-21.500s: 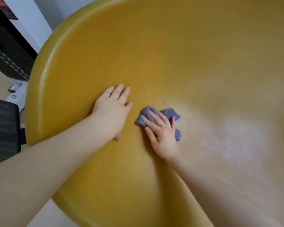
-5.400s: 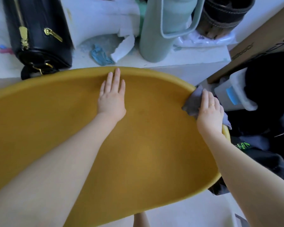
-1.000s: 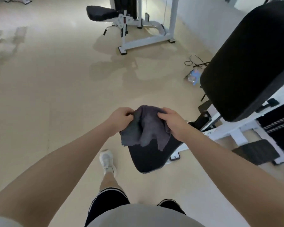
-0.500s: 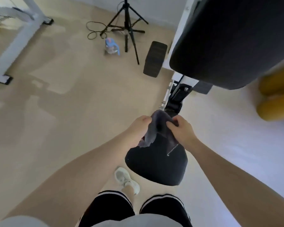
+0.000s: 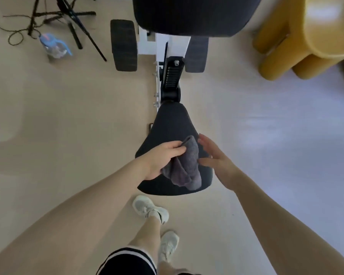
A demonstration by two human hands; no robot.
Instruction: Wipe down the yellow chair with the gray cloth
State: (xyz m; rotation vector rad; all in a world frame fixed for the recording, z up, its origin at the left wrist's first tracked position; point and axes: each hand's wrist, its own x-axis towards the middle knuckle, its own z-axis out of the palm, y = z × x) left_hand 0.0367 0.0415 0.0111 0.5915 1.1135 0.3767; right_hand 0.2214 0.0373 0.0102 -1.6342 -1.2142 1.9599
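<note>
The gray cloth (image 5: 188, 167) hangs bunched from my left hand (image 5: 163, 158), which grips its upper edge over a black padded seat (image 5: 171, 126). Just to the cloth's right, my right hand (image 5: 214, 155) has its fingers spread and holds nothing; its fingertips are close to the cloth, and I cannot tell if they touch. The yellow chair (image 5: 310, 36) stands on the floor at the top right, well away from both hands, with its thick rounded legs toward me.
The black seat belongs to a white-framed gym machine (image 5: 163, 44) with a large black pad at the top. A tripod (image 5: 68, 18) with a cable and a blue-capped bottle (image 5: 54, 46) are at the top left. My legs and white shoes (image 5: 149, 209) stand below the seat.
My right hand has let go of the cloth and opened; the left hand alone holds it now. The view has swung right, bringing the yellow chair further into sight.
</note>
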